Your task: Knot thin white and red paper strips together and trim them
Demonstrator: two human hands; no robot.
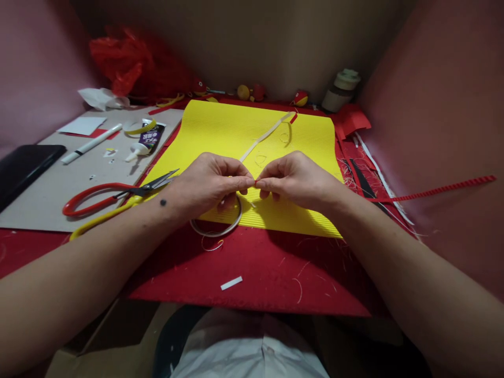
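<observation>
My left hand (216,181) and my right hand (291,178) meet fingertip to fingertip over a yellow corrugated sheet (224,131). Both are closed in a pinch on a tiny red piece (255,183), mostly hidden by the fingers, so its kind is unclear. Behind the hands, a narrow whitish strip (265,135) runs up the sheet towards a small red bit at its far end. A pale curled loop (216,234) shows below my left hand, partly covered by it. Scissors with red and yellow handles (94,195) lie left of my left wrist.
On a grey board (35,210) at left are a black phone-like slab (27,168), a white pen (92,143) and a glue tube (147,137). A red plastic bag (126,60), small red-and-yellow figures and a jar (340,90) stand behind. Loose threads and red strips lie right.
</observation>
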